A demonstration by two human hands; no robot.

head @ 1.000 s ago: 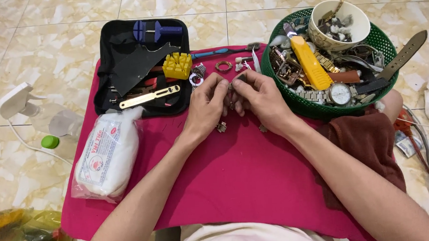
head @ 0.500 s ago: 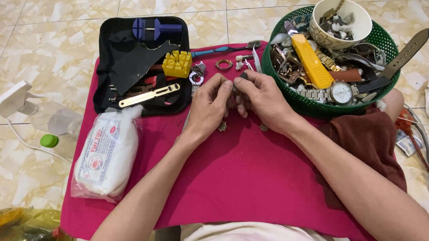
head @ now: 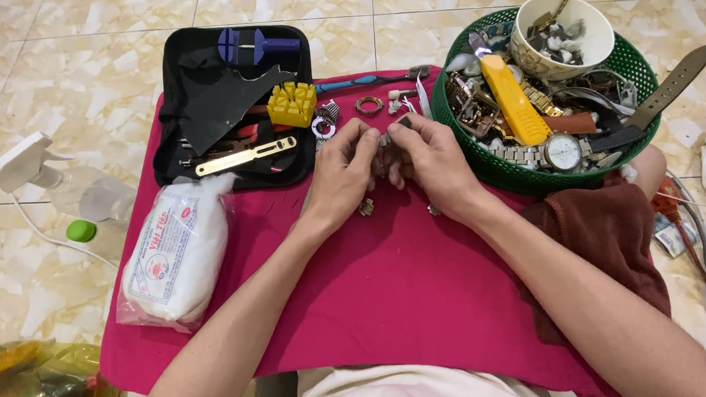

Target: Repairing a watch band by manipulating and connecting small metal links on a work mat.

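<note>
My left hand (head: 344, 175) and my right hand (head: 431, 159) meet at the middle of a magenta cloth (head: 389, 292), fingers pinched together on a small metal watch part (head: 384, 145) held between them. Most of that part is hidden by my fingers. My right hand also grips a thin dark tool tip (head: 404, 123). Two small metal pieces (head: 366, 208) lie on the cloth just below my hands.
A black tool case (head: 234, 108) with a yellow block (head: 292, 104) and a blue tool lies at the back left. A green basket (head: 494, 164) of watches, straps and a white bowl (head: 561, 24) stands at right. A cotton bag (head: 177, 258) lies left; spray bottle (head: 59, 187) on floor.
My hands stay pinched together at the same spot; the fingers have shifted only slightly around the small part.
</note>
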